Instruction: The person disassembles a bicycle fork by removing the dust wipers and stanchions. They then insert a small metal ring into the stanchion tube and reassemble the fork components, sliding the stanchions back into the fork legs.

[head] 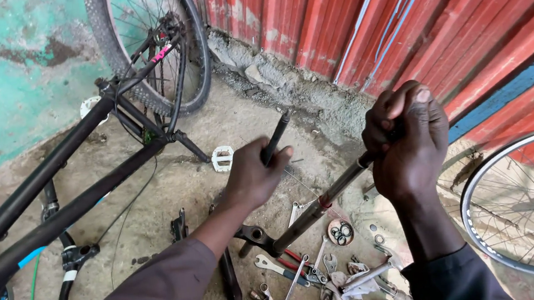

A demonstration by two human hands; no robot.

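My left hand (253, 174) grips a thin black rod (277, 137) that sticks up and to the right from the fist. My right hand (406, 142) is closed around the upper end of a long dark tube (316, 209). That tube slants down to the left, and its lower end rests against a black crank arm (255, 235) lying on the concrete floor. Both sleeves are dark grey.
A black bicycle frame (53, 192) with a wheel (156, 42) lies at left. Several spanners and pliers (293, 273), a small dish of washers (341, 232), a white pedal (222, 158) and a rag lie on the floor. A loose wheel (531, 208) leans by the red corrugated wall.
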